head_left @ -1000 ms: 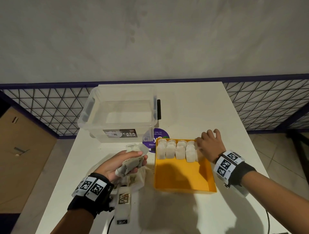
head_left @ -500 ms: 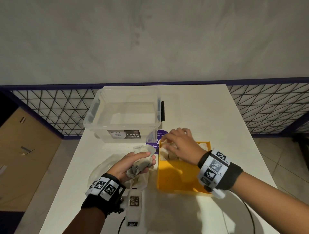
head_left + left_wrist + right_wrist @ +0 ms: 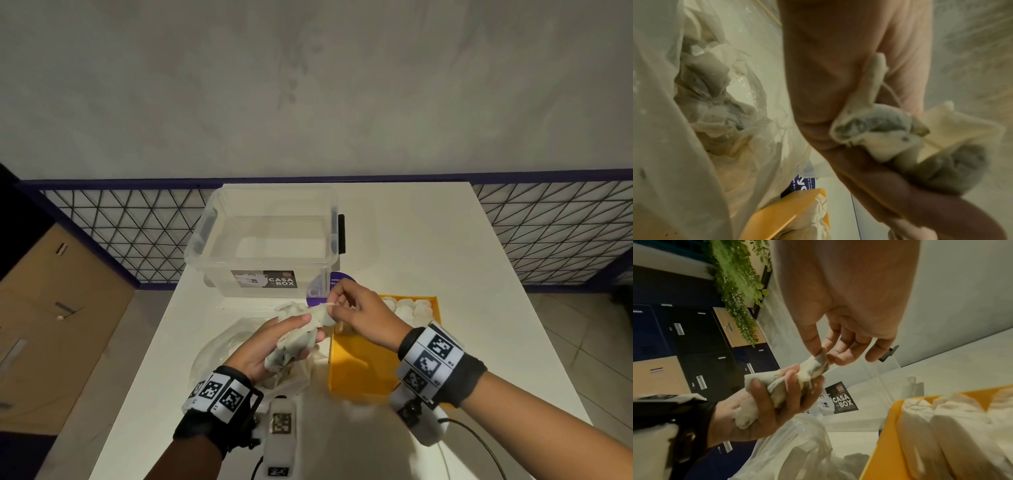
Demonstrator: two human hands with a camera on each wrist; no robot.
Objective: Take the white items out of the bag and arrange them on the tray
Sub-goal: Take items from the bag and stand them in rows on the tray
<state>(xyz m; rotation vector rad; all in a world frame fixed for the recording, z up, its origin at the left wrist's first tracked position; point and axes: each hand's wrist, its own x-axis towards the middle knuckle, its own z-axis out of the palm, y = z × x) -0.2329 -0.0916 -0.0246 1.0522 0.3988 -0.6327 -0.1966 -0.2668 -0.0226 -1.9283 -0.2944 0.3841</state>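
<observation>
Nearest the person, the left hand (image 3: 274, 346) is cupped palm-up over the clear plastic bag (image 3: 219, 353), its fingers curled round a small bunch of white items (image 3: 291, 349) that look like soft paper sachets. Holding a bunch this way, just beside the tray, seems meant to serve as a ready supply, so each piece has only a short way to travel. The bag lies slumped and open on the white worktop (image 3: 428, 240), with more crumpled white pieces showing through its film in the left wrist view.

The right hand (image 3: 356, 311) meets the bunch from above. Its thumb and forefinger are pinched together on the upper corner of one sachet (image 3: 821, 360), while the other fingers hang loose and spread. Judging by this, it is peeling a single piece away from the rest.

Just beyond and to the right, the yellow tray (image 3: 359, 366) holds a row of white items (image 3: 411, 308) standing against its far wall; the near part is bare, leaving room for further rows.

Farther back stands an empty clear storage box (image 3: 267, 246), labelled CASA BOX, apart from the work.
</observation>
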